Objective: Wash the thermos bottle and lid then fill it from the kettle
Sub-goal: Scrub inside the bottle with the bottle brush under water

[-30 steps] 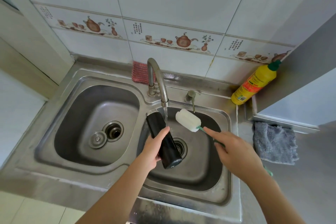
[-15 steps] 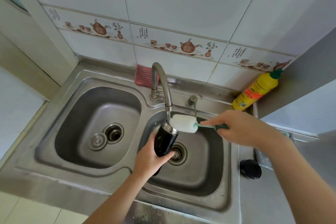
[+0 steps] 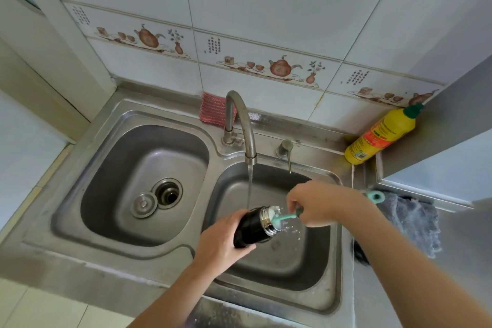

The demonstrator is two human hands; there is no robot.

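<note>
Since half a second ago the sponge head has gone from sitting at the mouth of the thermos bottle (image 3: 253,229) to being pushed nearly all the way inside, and the bottle has tipped over so its mouth points right. It's held above the right basin of the sink (image 3: 338,224), just right of the running stream.

My guess is it handles as stiff steel, slick while wet, heavier as it takes on water, so the lower body is the sensible place to hold it. That's where the left hand (image 3: 222,243) is, fingers wrapped tight round the black base end, steel neck sticking out past them.

The right hand (image 3: 318,204) is closed on the green handle of the brush (image 3: 286,217), close to the rim. Tap (image 3: 241,120) above, yellow bottle (image 3: 383,136) in the back corner, grey cloth (image 3: 414,221) on the counter.
</note>
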